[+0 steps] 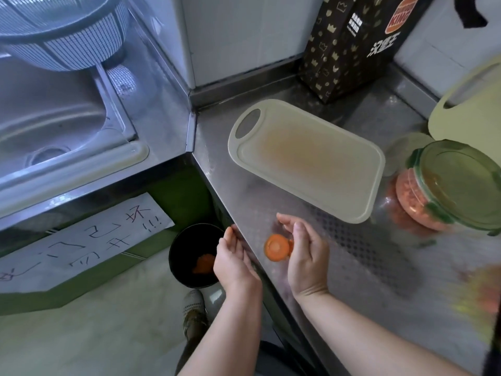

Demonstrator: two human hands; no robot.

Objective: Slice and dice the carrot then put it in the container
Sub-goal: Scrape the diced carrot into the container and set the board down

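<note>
A round orange carrot end piece point(276, 246) lies on the steel counter point(352, 267) near its front edge. My right hand point(307, 253) stands on edge just right of it, fingers relaxed, palm side against the piece. At the counter's edge, my left hand point(233, 260) is cupped, palm up, with nothing in it. The pale cutting board point(306, 158) lies bare with an orange stain. At the right stands a clear container point(417, 204) of diced carrot with its green lid point(461, 183) on.
Below the counter edge a black bin point(189, 256) on the floor holds orange carrot scraps. A sink point(54, 126) and a colander point(62, 31) are at the left. A dark paper bag point(352, 44) stands behind the board, a second pale board point(471, 109) at the right.
</note>
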